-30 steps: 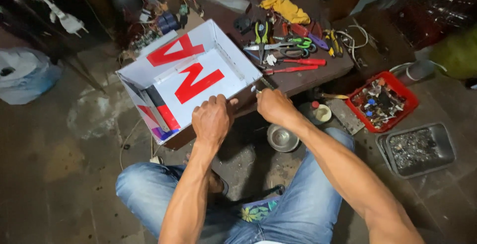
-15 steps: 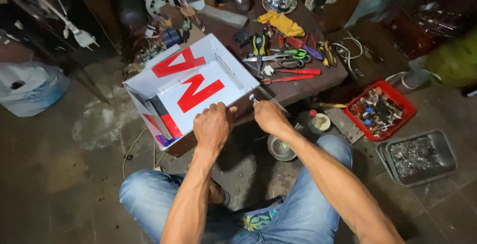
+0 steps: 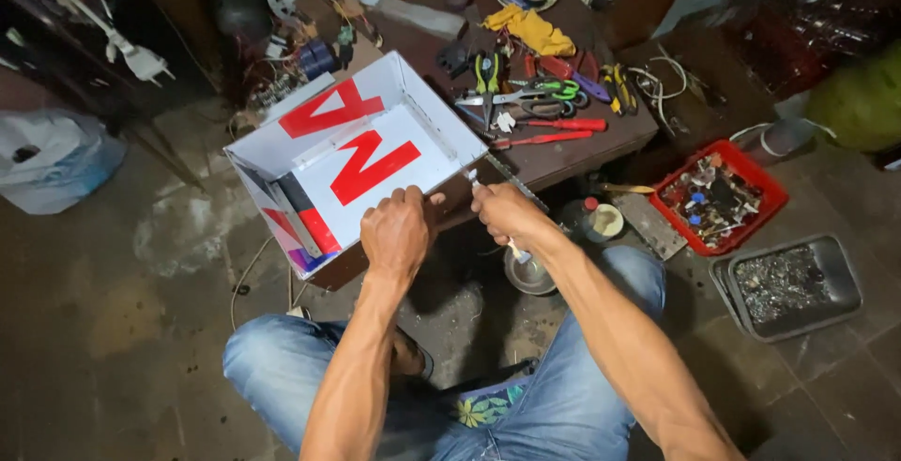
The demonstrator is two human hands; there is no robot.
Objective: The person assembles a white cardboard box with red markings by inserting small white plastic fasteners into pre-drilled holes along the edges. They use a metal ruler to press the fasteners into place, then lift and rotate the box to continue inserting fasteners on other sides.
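A white open-topped box [image 3: 310,156] with big red shapes on its inside lies tilted on a low dark wooden table [image 3: 582,146]. My left hand [image 3: 397,231] grips the box's near edge, fingers curled over it. My right hand [image 3: 502,215] is closed on a slim tool [image 3: 515,253] with a light handle, its tip at the box's near right corner. A thin metal strip [image 3: 514,182] runs along the table edge beside that hand.
Pliers, scissors and red-handled screwdrivers [image 3: 540,128] and a yellow cloth [image 3: 537,31] lie on the table. On the floor at right stand a red tray of small parts [image 3: 718,196], a grey tray of metal bits [image 3: 786,283] and a small steel bowl [image 3: 531,273]. A white bag [image 3: 49,159] sits left.
The view has shifted slightly, so the box and table sit a little lower and further left in the frame. Both hands stay at the box's near edge.
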